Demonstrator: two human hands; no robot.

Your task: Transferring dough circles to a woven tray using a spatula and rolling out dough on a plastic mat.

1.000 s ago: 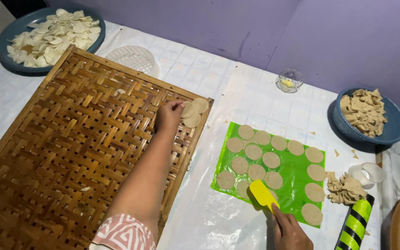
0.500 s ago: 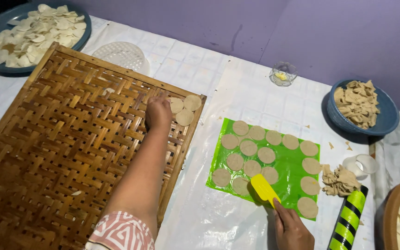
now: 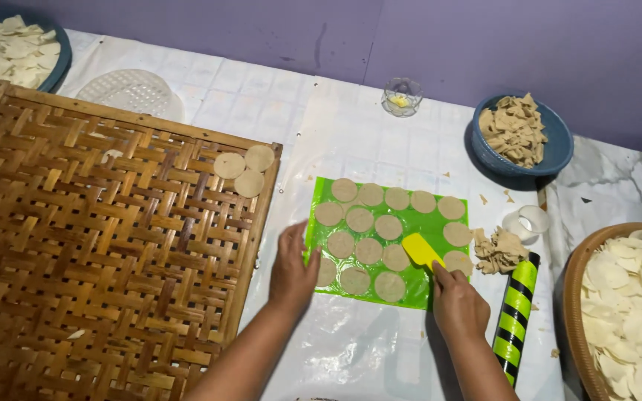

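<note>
A woven bamboo tray (image 3: 98, 252) fills the worktop's left, three dough discs (image 3: 244, 170) at its far right corner. Right of it lies a green sheet (image 3: 410, 286) of cut rounds. The left hand (image 3: 293, 267) rests flat, fingers together, on its left edge; the right hand (image 3: 458, 304) pinches a yellow scraper (image 3: 421, 251).

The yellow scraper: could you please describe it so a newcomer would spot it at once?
Find the bright green sheet covered in pale dough rounds. At its right side the right hand holds a small yellow scraper, the only yellow, flat-bladed thing among round beige discs.
</note>
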